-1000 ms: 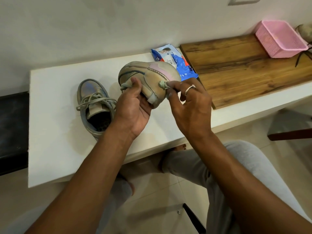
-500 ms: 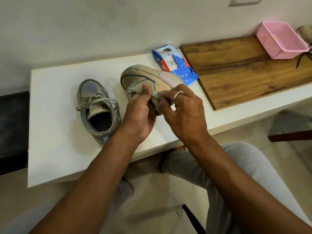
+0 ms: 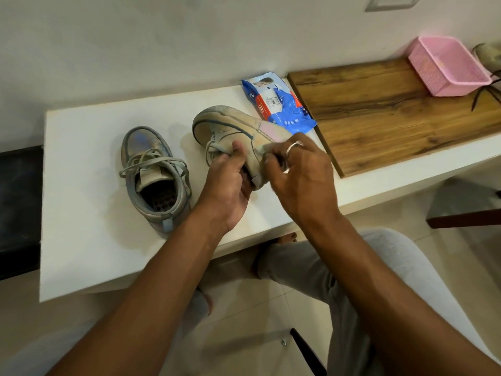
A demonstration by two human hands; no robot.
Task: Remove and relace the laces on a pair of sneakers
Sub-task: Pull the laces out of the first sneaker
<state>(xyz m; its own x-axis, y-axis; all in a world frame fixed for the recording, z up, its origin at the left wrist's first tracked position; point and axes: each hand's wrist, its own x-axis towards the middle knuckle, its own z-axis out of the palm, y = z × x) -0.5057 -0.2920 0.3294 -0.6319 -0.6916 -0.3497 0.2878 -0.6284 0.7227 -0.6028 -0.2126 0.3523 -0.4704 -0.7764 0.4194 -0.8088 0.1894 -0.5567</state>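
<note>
A worn beige sneaker [image 3: 233,126] with a pink side patch is tilted on its side over the white table [image 3: 89,240]. My left hand [image 3: 230,180] grips it from below, the thumb pressed on its lace near the eyelets. My right hand [image 3: 298,175], wearing a ring, pinches a small pale bit of cloth or lace against the shoe's side. The second sneaker [image 3: 154,175], grey with loosely laced grey laces, stands upright on the table to the left, its opening toward me.
A blue wet-wipe packet [image 3: 279,104] lies behind the held shoe. A wooden board [image 3: 393,109] covers the table's right part, with a pink basket [image 3: 447,66] on its far end. My knees sit under the table's front edge.
The held sneaker has come down and tipped lower toward the table. My right hand has slid in along its side, closer to my left hand.
</note>
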